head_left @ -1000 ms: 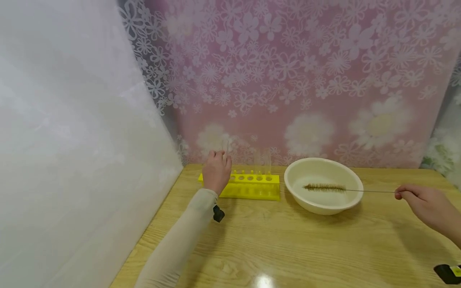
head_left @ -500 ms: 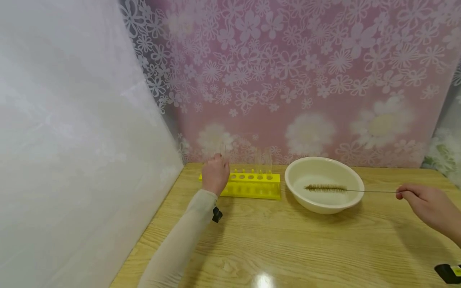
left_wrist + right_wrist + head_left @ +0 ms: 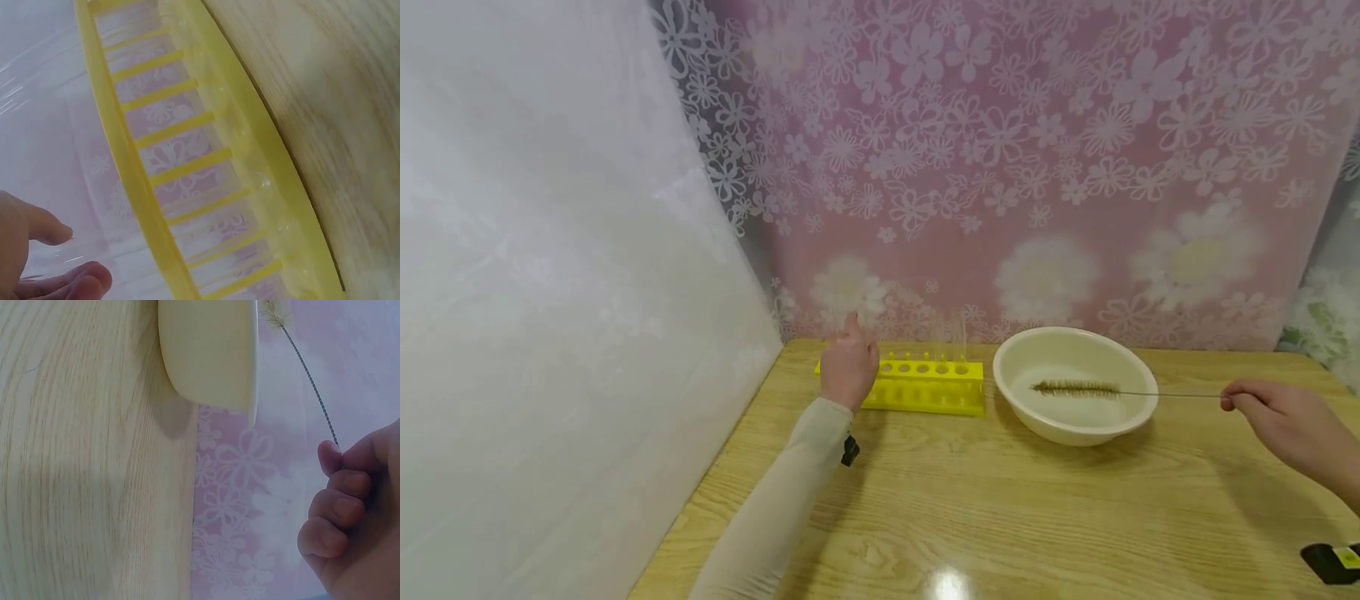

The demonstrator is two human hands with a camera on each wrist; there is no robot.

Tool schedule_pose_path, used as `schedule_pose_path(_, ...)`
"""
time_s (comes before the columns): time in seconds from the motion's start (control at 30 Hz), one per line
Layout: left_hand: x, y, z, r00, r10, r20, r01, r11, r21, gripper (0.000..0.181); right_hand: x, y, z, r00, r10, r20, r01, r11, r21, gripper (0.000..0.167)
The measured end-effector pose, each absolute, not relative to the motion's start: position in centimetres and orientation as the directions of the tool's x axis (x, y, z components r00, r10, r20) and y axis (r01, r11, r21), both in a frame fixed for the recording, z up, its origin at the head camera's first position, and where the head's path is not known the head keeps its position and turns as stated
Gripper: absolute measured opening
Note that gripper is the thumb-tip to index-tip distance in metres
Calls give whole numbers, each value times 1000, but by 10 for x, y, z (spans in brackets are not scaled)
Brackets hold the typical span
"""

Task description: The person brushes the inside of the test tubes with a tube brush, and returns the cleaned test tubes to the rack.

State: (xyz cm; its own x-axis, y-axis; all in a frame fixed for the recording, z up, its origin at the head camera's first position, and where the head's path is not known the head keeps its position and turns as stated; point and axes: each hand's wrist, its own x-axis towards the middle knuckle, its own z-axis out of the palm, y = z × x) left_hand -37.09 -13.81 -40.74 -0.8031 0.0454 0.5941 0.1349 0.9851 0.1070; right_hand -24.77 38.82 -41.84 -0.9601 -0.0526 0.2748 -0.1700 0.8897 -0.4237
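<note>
My left hand (image 3: 849,367) is at the left end of a yellow test tube rack (image 3: 925,372), its index finger extended. In the left wrist view, the thumb and fingers (image 3: 47,226) stand apart beside the rack's upper rail, with faint glass glints near them. Two clear test tubes (image 3: 958,337) stand upright in the rack's right end. Tubes by the left hand are hard to make out. My right hand (image 3: 1288,421) pinches the thin twisted-wire handle (image 3: 310,381) of a test tube brush. The brush's bristles (image 3: 1077,388) lie level over the cream basin (image 3: 1075,429).
The basin stands right of the rack on a wooden table (image 3: 985,508). A pink flowered sheet (image 3: 1037,167) hangs behind the table, and a white sheet (image 3: 550,292) closes off the left side.
The left hand has lowered slightly, its index finger straightening away from the test tube it held at the rack's left end. The right hand and brush have hardly moved.
</note>
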Motion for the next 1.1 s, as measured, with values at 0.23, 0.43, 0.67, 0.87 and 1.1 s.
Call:
schedule_pose_path(0.23, -368, -140, -414, -797, 31, 603, 196, 958, 211, 67, -244, 388, -424, -955, -56, 291, -179, 892, -416, 39)
schedule_pose_path(0.43, -365, -140, -415, -726, -4, 688, 235, 938, 253, 65, -247, 388, -422, -957, -59, 283, -179, 891, -418, 39)
schedule_pose_path(0.67, -355, -134, -405, -669, 73, 739, 357, 904, 234, 28, -252, 384, -414, -957, -65, 284, -182, 893, -411, 40)
schedule_pose_path(0.87, -351, -115, -406, -689, 211, 693, 444, 879, 175, 18, -255, 378, -413, -954, -80, 290, -198, 894, -403, 39)
schedule_pose_path(1.1, -355, -91, -413, -762, 340, 551, 489, 860, 146, 30, -256, 374, -410, -959, -88, 270, -195, 896, -399, 40)
